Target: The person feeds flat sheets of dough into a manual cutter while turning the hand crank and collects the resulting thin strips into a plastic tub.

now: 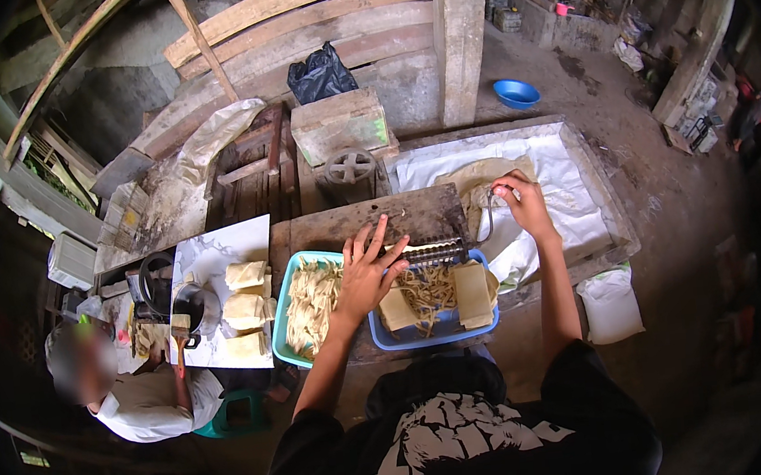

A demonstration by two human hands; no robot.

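Observation:
My left hand (367, 273) lies flat with fingers spread on the wooden board, touching the left end of a small metal roller cutter (432, 253). My right hand (522, 205) is closed on the cutter's crank handle (493, 195) at its right side. Below the cutter a blue tray (435, 328) holds cut pale strips (429, 289) and flat dough sheets (472, 294). A teal tray (283, 316) to its left is filled with more cut strips (311, 301).
A seated person (129, 390) at lower left works at a white board (217, 253) with dough pieces and a dark pan. White sheeting covers a tray (567, 174) at right. A white sack (610, 305), a blue bowl (516, 93) and wooden planks lie around.

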